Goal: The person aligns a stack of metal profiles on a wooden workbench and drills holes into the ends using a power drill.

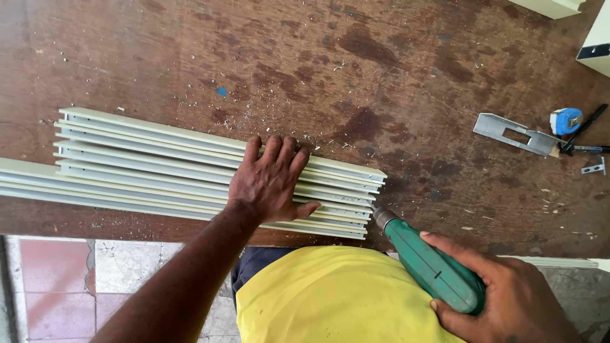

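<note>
Several long pale green metal profiles [140,159] lie side by side on a worn brown wooden table [356,70], their right ends near the front edge. My left hand [270,181] presses flat on top of them, fingers spread. My right hand [508,292] grips a green power drill [432,267], whose chuck points at the profiles' right ends near the table's front edge.
At the right of the table lie a grey metal bracket plate [513,133], a blue tape measure [565,121], a black pen-like tool [586,126] and a small metal piece [595,168]. Metal shavings are scattered about. Pale boards stand at the top right. Tiled floor shows at the lower left.
</note>
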